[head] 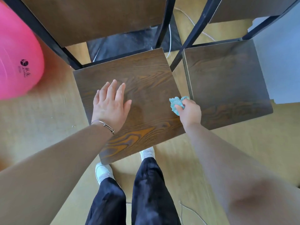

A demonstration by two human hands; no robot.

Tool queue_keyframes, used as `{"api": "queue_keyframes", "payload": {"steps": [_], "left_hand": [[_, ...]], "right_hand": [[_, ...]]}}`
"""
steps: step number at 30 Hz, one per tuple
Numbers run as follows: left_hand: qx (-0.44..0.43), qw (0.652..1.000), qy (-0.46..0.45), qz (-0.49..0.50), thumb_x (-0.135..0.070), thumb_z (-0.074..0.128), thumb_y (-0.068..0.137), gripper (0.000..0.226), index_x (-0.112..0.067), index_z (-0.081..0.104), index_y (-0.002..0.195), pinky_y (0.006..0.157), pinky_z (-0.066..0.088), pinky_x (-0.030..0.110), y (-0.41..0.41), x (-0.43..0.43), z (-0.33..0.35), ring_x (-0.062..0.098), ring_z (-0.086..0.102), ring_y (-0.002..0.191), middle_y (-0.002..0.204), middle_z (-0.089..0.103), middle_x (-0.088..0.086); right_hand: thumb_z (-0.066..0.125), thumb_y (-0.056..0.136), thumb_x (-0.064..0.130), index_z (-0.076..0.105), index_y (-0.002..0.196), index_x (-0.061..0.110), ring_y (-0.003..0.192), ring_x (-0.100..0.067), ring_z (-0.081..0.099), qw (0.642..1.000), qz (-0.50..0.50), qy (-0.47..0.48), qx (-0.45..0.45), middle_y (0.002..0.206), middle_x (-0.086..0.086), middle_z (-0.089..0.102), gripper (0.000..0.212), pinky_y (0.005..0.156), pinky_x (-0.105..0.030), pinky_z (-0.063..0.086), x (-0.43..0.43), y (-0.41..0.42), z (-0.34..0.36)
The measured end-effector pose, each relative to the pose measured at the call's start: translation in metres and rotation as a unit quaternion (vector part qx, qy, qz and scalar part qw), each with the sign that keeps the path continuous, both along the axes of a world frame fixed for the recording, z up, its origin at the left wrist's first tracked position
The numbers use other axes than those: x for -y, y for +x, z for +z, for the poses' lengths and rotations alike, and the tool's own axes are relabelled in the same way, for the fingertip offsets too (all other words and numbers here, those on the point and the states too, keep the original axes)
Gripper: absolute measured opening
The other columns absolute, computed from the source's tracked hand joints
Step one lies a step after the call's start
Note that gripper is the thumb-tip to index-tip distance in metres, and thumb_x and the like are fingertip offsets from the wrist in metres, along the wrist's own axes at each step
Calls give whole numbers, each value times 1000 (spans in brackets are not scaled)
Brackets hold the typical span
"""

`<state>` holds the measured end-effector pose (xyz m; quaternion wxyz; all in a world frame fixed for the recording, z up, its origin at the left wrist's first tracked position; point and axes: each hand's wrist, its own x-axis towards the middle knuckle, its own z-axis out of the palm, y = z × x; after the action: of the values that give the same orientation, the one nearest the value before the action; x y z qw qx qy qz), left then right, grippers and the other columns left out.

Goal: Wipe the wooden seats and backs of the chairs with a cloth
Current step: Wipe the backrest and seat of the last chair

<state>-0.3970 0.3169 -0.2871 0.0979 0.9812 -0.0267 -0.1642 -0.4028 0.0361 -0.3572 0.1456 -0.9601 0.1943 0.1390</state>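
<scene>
Two chairs with dark wooden seats and black metal frames stand side by side below me. My left hand point(110, 103) lies flat, fingers spread, on the left part of the near chair seat point(146, 82). My right hand point(189, 112) is shut on a crumpled light blue cloth point(177, 103) at that seat's right edge, close to the gap before the second chair seat point(227, 78). The near chair's wooden back point(90, 18) rises at the top left, and the second chair's back point(246, 8) shows at the top right.
A large pink exercise ball point(16, 56) rests on the wooden floor left of the near chair. A white cord point(194, 25) runs on the floor behind the chairs. My legs and white shoes point(102, 171) stand at the seat's front edge.
</scene>
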Motion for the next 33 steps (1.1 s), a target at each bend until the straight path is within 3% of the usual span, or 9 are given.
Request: {"api": "queue_keyframes", "payload": {"steps": [4, 7, 13, 16, 21, 25, 27, 30, 33], "left_hand": [[0, 999, 15, -35, -48, 26, 101, 58, -23, 19, 152, 119, 14, 49, -13, -6, 0, 28, 9, 147, 161, 16, 7], [-2, 998, 22, -59, -48, 28, 100, 58, -23, 20, 152, 119, 14, 49, -24, -14, -1, 29, 10, 147, 160, 16, 7], [-21, 996, 45, -78, -48, 28, 100, 59, -22, 19, 152, 119, 13, 48, -50, -40, -4, 29, 11, 147, 160, 16, 6], [-26, 996, 45, -68, -49, 29, 99, 60, -23, 18, 152, 119, 13, 48, -64, -54, -6, 29, 11, 147, 160, 16, 6], [-28, 998, 38, -49, -48, 30, 99, 60, -22, 19, 152, 118, 15, 48, -86, -78, -6, 30, 13, 146, 160, 17, 6], [-34, 998, 40, -23, -49, 29, 99, 61, -22, 17, 153, 119, 14, 47, -99, -99, -2, 29, 13, 146, 160, 16, 6], [-35, 998, 45, -15, -49, 26, 98, 61, -22, 17, 153, 119, 14, 47, -104, -111, 4, 29, 13, 146, 160, 17, 6], [-20, 998, 52, 3, -49, 25, 95, 63, -21, 27, 151, 117, 20, 50, -105, -125, 18, 31, 21, 144, 158, 26, 8], [11, 998, 45, 32, -50, 28, 94, 62, -20, 35, 148, 115, 25, 51, -81, -135, 37, 32, 28, 142, 155, 33, 10]], "right_hand": [[58, 95, 37, 56, 88, 12, 78, -25, 57, 999, -31, -3, -8, 88, -4, 55, 26, 64, -34, 49, -28, -28, -2], [59, 95, 33, 47, 79, 14, 73, -20, 51, 999, -39, 30, 5, 83, 0, 52, 28, 58, -29, 35, -56, -57, -4], [61, 94, 33, 46, 75, 15, 73, -20, 54, 997, -21, 78, 0, 83, -1, 55, 29, 58, -33, 44, -112, -104, -9], [60, 94, 32, 46, 77, 16, 74, -19, 52, 996, -3, 88, -9, 85, 0, 54, 28, 60, -30, 38, -137, -119, -10], [58, 96, 31, 61, 97, 8, 87, -25, 59, 993, 63, 97, -21, 101, -7, 61, 23, 70, -36, 48, -182, -140, -10], [64, 90, 25, 65, 102, 4, 92, -35, 60, 980, 153, 120, -39, 104, -13, 63, 24, 71, -37, 47, -227, -167, -11], [62, 90, 27, 65, 101, 6, 93, -31, 59, 967, 197, 145, -73, 105, -9, 63, 24, 70, -32, 41, -247, -181, -8], [63, 89, 31, 51, 77, 17, 78, -17, 49, 958, 163, 211, -105, 86, 4, 53, 22, 67, -24, 32, -263, -187, 4], [72, 82, 30, 39, 64, 22, 64, -12, 40, 966, 50, 252, 2, 65, 8, 41, 38, 56, -15, 27, -264, -148, 22]]}}
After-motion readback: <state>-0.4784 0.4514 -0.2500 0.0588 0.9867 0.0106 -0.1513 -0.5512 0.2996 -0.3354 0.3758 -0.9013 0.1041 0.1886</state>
